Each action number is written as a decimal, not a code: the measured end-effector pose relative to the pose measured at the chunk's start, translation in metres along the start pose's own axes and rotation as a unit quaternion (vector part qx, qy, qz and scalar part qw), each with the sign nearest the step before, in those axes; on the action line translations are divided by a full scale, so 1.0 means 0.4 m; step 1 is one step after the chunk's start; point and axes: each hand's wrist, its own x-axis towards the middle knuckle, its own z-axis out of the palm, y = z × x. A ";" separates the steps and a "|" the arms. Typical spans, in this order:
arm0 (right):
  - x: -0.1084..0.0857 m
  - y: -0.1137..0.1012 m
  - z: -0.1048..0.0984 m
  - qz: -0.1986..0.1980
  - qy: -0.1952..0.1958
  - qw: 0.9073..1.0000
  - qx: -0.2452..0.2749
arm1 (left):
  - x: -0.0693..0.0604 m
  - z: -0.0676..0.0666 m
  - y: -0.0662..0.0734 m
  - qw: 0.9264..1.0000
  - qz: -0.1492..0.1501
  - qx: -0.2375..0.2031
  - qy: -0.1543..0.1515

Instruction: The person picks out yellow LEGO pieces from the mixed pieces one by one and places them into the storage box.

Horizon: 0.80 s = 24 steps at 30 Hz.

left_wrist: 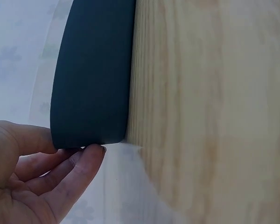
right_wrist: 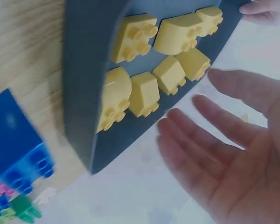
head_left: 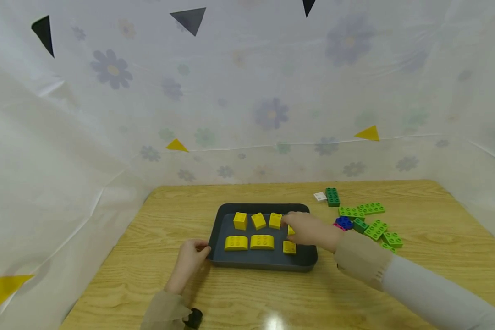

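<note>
A dark grey tray lies on the wooden table with several yellow toy bricks inside, in two rough rows. Two arched bricks and a low square brick are in the near row. My left hand holds the tray's near left corner between thumb and fingers. Over the tray's right part reaches my right hand, partly hiding a yellow brick in the far row. In the right wrist view its fingers are spread and loosely bent, with nothing held between them.
To the tray's right lie several light green bricks, dark green bricks, a blue brick and a pink piece. A small white piece is near the table's back edge. A flowered sheet hangs behind the table.
</note>
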 end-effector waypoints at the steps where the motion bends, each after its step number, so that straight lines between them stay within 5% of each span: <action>1: -0.010 0.008 -0.001 -0.009 0.019 1.000 -0.001 | 0.001 0.000 0.000 1.000 -0.002 -0.001 -0.002; 7: -0.066 0.062 0.015 -0.039 0.151 0.987 -0.037 | 0.006 -0.008 0.001 0.999 -0.008 0.023 -0.023; 13: -0.079 0.131 0.032 -0.032 0.243 0.967 -0.064 | 0.018 -0.022 0.022 0.996 0.010 0.084 -0.041; 20: -0.060 0.229 0.011 0.019 0.261 0.965 -0.028 | 0.087 -0.027 0.077 0.973 0.135 0.182 -0.030; 24: -0.045 0.281 -0.006 0.051 0.264 0.963 -0.026 | 0.147 -0.031 0.111 0.962 0.142 0.232 -0.031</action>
